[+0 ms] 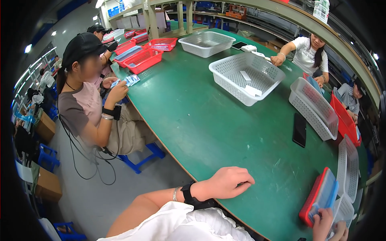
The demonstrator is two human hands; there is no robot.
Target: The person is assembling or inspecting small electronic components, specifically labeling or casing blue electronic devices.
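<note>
My left hand (226, 182) rests at the near edge of the green table (193, 132), its forearm coming from the lower left. The fingers are loosely curled in toward the thumb, and I see nothing held in them. A black strap (188, 193) and a silver bangle circle that wrist. My right hand is out of view. At the lower right, two hands (322, 221) that seem to be a co-worker's are by a red basket (311, 201) with blue packets (326, 192) in it; one touches it.
A black phone (299, 129) lies right of centre. Grey baskets (245, 78) stand farther back, one holding white pieces. On the left, a seated person (90, 96) handles blue-white packets (130, 80) beside red baskets (142, 60). Another person (311, 54) sits at the far right.
</note>
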